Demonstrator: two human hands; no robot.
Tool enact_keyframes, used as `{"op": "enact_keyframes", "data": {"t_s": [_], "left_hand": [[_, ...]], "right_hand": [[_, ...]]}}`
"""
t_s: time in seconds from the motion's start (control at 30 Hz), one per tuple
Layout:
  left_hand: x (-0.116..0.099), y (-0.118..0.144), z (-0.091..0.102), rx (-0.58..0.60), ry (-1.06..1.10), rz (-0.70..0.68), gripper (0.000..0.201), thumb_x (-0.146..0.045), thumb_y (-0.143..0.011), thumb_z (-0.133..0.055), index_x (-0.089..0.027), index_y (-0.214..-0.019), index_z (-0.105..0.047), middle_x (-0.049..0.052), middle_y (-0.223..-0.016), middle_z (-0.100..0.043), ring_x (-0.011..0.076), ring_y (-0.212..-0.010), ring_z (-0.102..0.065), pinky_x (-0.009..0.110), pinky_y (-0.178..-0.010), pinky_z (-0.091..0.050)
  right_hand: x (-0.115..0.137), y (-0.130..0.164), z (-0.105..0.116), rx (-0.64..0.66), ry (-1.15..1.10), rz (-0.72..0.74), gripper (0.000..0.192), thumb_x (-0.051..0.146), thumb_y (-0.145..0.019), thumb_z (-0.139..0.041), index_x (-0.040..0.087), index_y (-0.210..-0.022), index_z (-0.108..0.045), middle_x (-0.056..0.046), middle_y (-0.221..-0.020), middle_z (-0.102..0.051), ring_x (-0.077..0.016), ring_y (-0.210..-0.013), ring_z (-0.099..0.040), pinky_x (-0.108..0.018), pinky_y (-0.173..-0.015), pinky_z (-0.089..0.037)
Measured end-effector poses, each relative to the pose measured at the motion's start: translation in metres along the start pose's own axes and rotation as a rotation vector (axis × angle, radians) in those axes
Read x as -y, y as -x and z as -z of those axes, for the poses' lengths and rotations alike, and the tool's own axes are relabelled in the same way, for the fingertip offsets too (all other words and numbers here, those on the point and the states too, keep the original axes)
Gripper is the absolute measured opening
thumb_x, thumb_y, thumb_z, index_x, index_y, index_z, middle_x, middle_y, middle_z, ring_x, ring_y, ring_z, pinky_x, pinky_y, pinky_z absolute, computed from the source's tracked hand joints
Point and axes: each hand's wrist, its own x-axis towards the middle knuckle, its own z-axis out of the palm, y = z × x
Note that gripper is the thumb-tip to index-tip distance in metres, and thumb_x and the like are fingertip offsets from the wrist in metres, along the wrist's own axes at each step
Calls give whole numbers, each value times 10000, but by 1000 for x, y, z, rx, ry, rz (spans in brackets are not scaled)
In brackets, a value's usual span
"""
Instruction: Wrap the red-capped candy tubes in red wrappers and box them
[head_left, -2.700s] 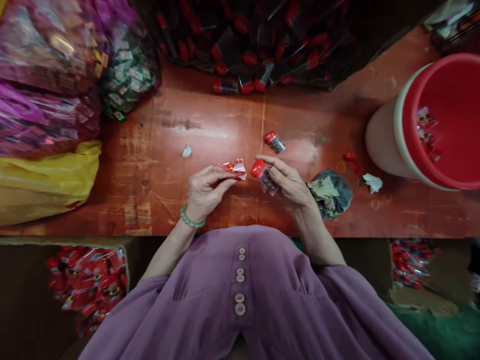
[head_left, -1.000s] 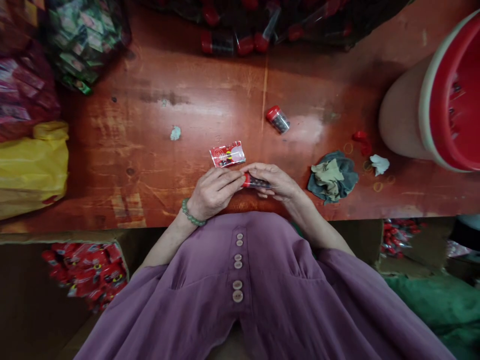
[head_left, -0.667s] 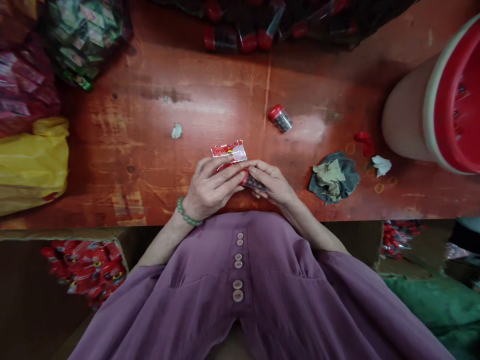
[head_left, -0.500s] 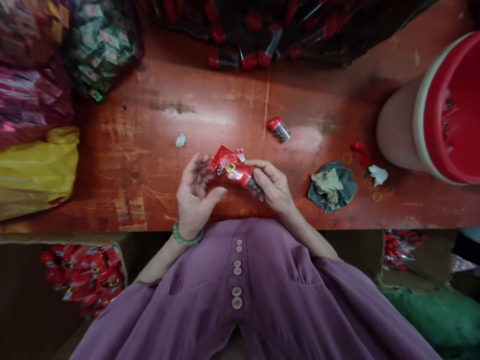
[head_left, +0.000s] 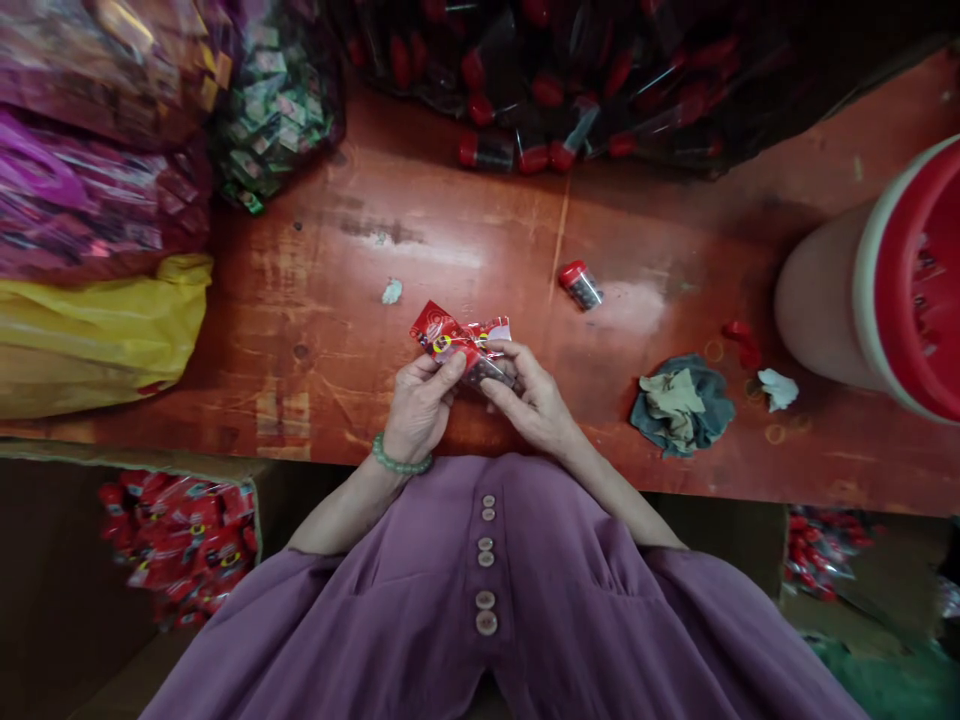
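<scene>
Close to my body, both hands hold a red printed packet (head_left: 442,330) with a clear lower part that shows dark round pieces. My left hand (head_left: 421,405) is closed, its thumb and fingers pinching the packet's left side. At the other end, my right hand (head_left: 536,400) grips the clear part between thumb and fingers. The packet's top left corner and a crumpled flap at its upper right stick out above the fingers. Beyond my right hand, a small clear jar (head_left: 583,288) with a red lid and dark contents lies on its side on the red table (head_left: 337,330).
Bags of wrapped goods (head_left: 281,110) and a yellow bag (head_left: 105,325) line the left. Many red-lidded jars (head_left: 547,90) are heaped at the back. Right are a red-rimmed bucket (head_left: 825,300), a crumpled cloth (head_left: 682,405) and rubber bands. Below the edge, a carton holds red packets (head_left: 187,540).
My left hand, open beside the packet before, has closed on its left side. My right hand has shifted its grip on the clear end. The camera view has shifted.
</scene>
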Motion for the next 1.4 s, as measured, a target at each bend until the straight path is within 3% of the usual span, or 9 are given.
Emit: {"op": "enact_keyframes", "data": {"t_s": [0.13,0.37,0.53,0.7,0.9,1.03,1.13,1.23,1.4], "left_hand": [[-1,-4,-3,-59,15,-34,309,-357,-545,-945,-194,-738,-766,-23,-744,-747,83,-690,-651,218,-749,-521],[-1,-14,-7,-22,-10,-57,321,-367,-533,-947,-204,-743,-768,-26,-761,-753,82,-699,-651,222,-763,-520],[-1,-17,-12,-45,-62,-117,328,-380,-548,-938,-200,-768,-775,-22,-770,-757,87,-686,-652,222,-746,-523],[-4,-14,-9,-3,-101,-88,376,-495,-583,-901,-191,-760,-768,10,-772,-762,122,-689,-667,257,-732,-545],[-2,-13,-2,-19,-51,-110,312,-410,-598,-916,-201,-787,-782,-2,-811,-770,99,-737,-673,233,-805,-541],[-6,-13,-5,86,-33,-68,277,-386,-633,-898,-190,-790,-781,15,-779,-759,117,-659,-655,235,-631,-544],[-10,-11,-11,176,-32,-23,289,-425,-655,-875,-180,-766,-769,36,-737,-741,120,-536,-599,240,-464,-490],[-13,-10,-16,141,-44,-15,312,-437,-624,-889,-173,-724,-756,31,-714,-725,105,-530,-572,224,-444,-483],[-14,-13,-13,66,-94,-44,324,-443,-619,-889,-157,-700,-761,30,-697,-726,111,-558,-597,227,-481,-499]], "right_hand": [[-2,2,2,-15,-10,23,335,361,-966,-557,221,-1270,-558,-50,-1097,-693,-112,-744,-669,-272,-687,-606],[-3,-1,1,-130,264,295,361,232,-955,-578,215,-1316,-578,-103,-1276,-691,-216,-1150,-678,-422,-1011,-574],[-11,0,-4,-195,219,233,455,262,-968,-556,246,-1419,-500,-103,-1325,-655,-195,-981,-729,-364,-862,-635],[-8,-3,-1,-77,88,140,454,315,-1002,-496,280,-1454,-469,-69,-1258,-682,-89,-622,-663,-276,-655,-627],[-10,-7,-3,-92,173,244,432,288,-991,-516,280,-1423,-518,-92,-1293,-660,-166,-881,-704,-366,-846,-614],[-12,-7,-5,-49,-13,134,454,341,-993,-521,314,-1444,-474,-67,-1259,-653,-109,-713,-670,-321,-749,-621],[-11,-9,-4,-4,-186,56,494,404,-988,-530,309,-1463,-431,-19,-1024,-682,-101,-649,-642,-322,-732,-616],[-11,-10,-5,-47,-202,31,487,431,-971,-557,292,-1429,-469,1,-897,-661,-114,-664,-641,-318,-728,-609],[-12,-11,-9,-54,-135,64,475,444,-979,-534,287,-1423,-475,-27,-1028,-691,-95,-628,-640,-302,-688,-624]]}}
